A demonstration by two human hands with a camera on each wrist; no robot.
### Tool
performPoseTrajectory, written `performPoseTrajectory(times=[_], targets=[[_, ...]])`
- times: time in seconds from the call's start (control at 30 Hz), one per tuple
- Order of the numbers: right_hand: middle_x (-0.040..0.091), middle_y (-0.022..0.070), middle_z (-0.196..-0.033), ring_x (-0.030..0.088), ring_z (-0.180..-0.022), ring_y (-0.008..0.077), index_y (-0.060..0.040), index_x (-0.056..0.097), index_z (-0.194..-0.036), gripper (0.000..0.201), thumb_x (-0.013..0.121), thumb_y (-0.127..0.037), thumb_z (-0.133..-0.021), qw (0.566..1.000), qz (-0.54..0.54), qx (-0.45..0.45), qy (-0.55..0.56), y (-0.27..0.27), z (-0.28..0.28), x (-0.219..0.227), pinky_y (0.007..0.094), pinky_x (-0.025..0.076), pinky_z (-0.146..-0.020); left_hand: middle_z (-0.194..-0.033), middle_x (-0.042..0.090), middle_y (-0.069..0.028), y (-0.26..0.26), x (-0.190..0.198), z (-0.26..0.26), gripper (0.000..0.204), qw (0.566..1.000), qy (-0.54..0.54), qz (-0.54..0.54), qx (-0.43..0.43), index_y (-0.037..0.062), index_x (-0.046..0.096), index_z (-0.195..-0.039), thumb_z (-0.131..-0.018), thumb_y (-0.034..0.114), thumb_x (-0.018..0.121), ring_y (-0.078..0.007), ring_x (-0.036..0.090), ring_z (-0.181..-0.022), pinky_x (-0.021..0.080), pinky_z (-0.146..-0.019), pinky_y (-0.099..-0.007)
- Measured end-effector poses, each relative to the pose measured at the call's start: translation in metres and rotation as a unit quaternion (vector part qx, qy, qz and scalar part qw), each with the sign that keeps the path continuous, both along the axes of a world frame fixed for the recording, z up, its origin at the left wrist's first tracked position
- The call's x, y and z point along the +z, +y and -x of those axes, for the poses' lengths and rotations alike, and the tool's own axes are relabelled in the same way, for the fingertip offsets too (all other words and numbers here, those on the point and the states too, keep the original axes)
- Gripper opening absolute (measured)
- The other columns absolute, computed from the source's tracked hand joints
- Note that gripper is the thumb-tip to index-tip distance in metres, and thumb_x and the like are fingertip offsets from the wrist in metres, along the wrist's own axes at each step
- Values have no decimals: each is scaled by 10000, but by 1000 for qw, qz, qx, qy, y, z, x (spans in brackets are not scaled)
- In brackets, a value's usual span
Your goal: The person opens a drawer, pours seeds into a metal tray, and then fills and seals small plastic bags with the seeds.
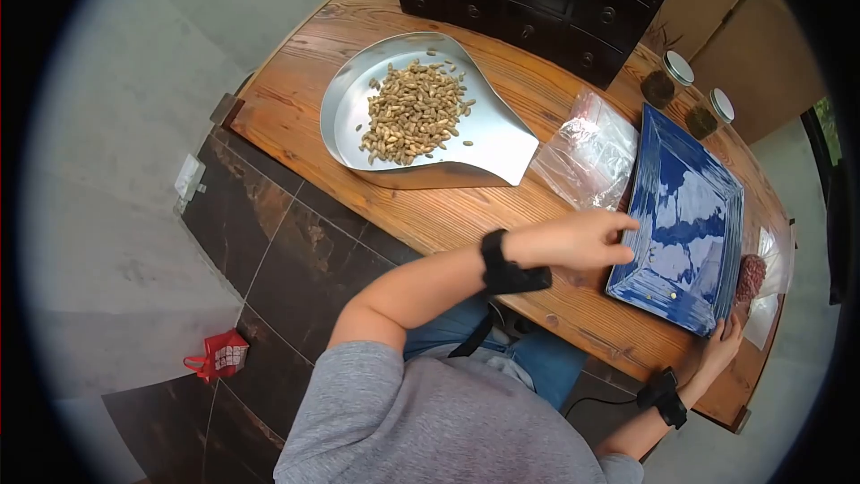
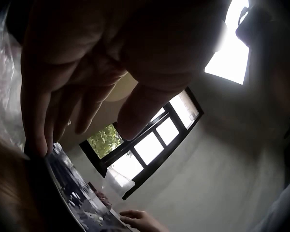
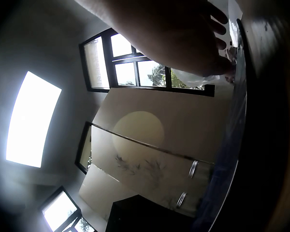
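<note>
A rectangular blue glazed plate (image 1: 685,206) lies at the right of the wooden table, a small yellowish speck near its front edge. My left hand (image 1: 578,242) reaches over the plate's left side, thumb and forefinger spread apart. In the left wrist view its long fingers (image 2: 36,125) hang fairly straight, tips right at the plate's rim. At the front right corner, my right hand (image 1: 719,354) holds the plate's edge, with the thumb and fingers on either side of the corner. A clear plastic bag (image 1: 591,148) lies just left of the plate.
A metal scoop-shaped pan (image 1: 336,116) holds a heap of brown pods (image 1: 412,112). Behind stands a dark drawer cabinet (image 1: 537,0). Two lidded jars (image 1: 667,81) stand beyond the plate. A bag of dark red beans (image 1: 751,278) lies at its right. A red bag (image 1: 218,356) sits on the floor.
</note>
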State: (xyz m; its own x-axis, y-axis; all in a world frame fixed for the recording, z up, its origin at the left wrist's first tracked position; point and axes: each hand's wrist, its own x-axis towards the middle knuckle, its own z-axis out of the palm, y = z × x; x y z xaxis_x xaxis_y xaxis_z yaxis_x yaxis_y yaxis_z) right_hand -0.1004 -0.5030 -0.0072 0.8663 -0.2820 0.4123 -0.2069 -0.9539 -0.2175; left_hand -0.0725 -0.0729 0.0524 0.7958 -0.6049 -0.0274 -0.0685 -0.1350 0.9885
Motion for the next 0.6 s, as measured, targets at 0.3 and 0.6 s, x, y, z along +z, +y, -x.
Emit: performPoseTrajectory(times=[0.3,0.6], targets=[[590,86,-948,563,-822,160,-23,586,-1006,185,544,-78,-835,941,-233,246,1,204,-20,68,260,449,-705,-1170,505,-226,189,24,-14,598,872,-180,-303,339,-54,482,-1166,-720,293,677,-302,492,-1088,386,-920,-333],[610,112,-834,583,-678,229,-17,605,-908,115,559,-58,-811,875,-292,385,33,318,-47,73,269,455,-598,-1304,371,-234,235,13,-27,909,860,4,-431,275,52,313,-1335,-596,303,779,-320,357,-1224,303,-996,-344]])
